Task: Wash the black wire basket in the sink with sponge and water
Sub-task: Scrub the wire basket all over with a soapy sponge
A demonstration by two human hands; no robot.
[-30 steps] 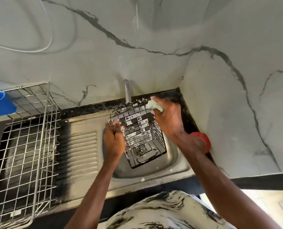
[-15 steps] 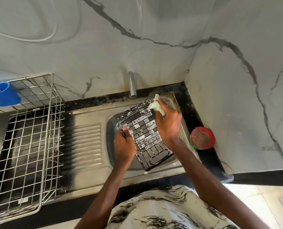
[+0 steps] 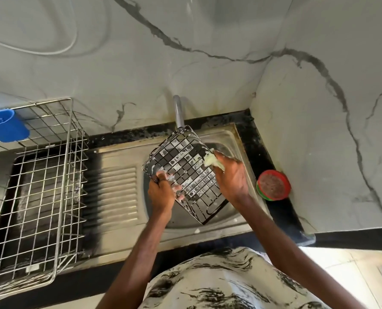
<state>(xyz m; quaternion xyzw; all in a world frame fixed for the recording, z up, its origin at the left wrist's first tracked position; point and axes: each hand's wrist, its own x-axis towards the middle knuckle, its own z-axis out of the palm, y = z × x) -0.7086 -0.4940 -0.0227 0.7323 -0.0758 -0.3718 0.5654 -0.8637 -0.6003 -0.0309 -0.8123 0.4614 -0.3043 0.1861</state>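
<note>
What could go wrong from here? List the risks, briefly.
1. The left hand, slick with suds, holds the tilted black wire basket by one edge; it could slip into the sink.
2. The basket's far corner looks close to the tap; hard strokes with the sponge in the right hand might knock it.

No legible text, no labels, brands, numbers or signs readable anywhere in view

The black wire basket point(image 3: 183, 175), flecked with suds, tilts over the steel sink point(image 3: 226, 141). A pale soapy sponge point(image 3: 212, 162) touches its right edge.
</note>
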